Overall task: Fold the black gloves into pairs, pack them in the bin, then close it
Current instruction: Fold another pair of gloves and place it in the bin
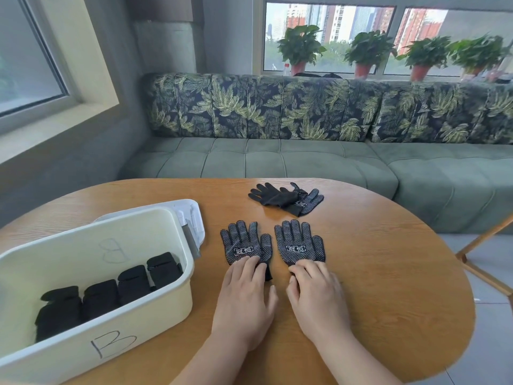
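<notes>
- Gloves, black, dotted palms up: left glove (245, 243) and right glove (301, 241) lie flat side by side on the wooden table (388, 273), fingers pointing away from the person.
- Left hand (244, 298): fingers spread flat, pressing the left glove's cuff, gripping nothing.
- Right hand (316, 295): likewise flat on the right glove's cuff.
- Loose gloves (286, 198): overlapping heap farther back on the table.
- Bin (116, 323): cream, marked "B", uncovered, at table's left.
- Folded pairs (111, 293): four black bundles in a row inside the bin.
- Lid (191, 218): white, behind the bin, partly hidden.
</notes>
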